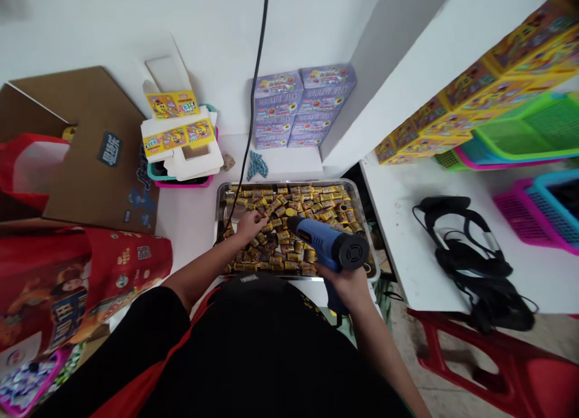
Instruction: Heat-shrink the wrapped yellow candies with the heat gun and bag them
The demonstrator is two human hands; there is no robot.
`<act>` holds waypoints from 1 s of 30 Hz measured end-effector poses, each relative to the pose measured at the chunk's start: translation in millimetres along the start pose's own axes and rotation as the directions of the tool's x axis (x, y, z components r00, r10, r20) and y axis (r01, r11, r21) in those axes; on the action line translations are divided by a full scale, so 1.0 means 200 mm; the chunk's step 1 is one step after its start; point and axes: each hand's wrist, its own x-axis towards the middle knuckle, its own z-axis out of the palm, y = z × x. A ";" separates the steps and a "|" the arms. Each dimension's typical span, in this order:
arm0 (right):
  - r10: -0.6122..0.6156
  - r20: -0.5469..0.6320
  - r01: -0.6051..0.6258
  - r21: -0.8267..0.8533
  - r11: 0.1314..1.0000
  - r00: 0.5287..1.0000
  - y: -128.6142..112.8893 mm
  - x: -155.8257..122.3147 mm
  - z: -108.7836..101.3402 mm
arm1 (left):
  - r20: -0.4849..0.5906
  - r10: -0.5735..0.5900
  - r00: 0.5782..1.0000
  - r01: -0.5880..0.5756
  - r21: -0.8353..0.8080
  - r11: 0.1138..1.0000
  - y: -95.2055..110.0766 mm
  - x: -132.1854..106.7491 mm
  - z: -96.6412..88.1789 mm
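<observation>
A metal tray (221, 196) on the white table holds several small yellow wrapped packets (312, 202). My left hand (250, 225) rests on the packets in the tray's left part, fingers curled down among them. My right hand (346, 284) grips the handle of a blue heat gun (328, 243), whose nozzle points left over the packets in the tray's middle. The gun's black cord (253, 98) runs up along the wall.
Stacked purple boxes (302, 104) stand behind the tray. Flat yellow cartons (178, 134) lie on a basket at the left, beside a brown cardboard box (94, 146) and red bags (67, 285). On the right table lie black headsets (465, 249), coloured baskets (538, 213) and yellow boxes (479, 92). A red stool (493, 364) stands below.
</observation>
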 end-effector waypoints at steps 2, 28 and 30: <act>0.059 0.031 -0.060 0.023 0.998 0.998 -0.01 -0.01 0.00 | 0.011 0.097 0.995 -0.097 0.032 0.995 0.03 0.05 -0.03; 0.135 0.237 -0.137 -0.008 0.991 0.962 -0.10 0.01 -0.01 | -0.197 -0.109 0.974 0.146 0.185 0.972 -0.31 -0.20 -0.12; 0.152 0.315 -0.143 -0.051 0.988 0.937 -0.11 -0.01 -0.01 | -0.144 -0.155 0.977 0.180 0.176 0.968 -0.35 -0.29 -0.13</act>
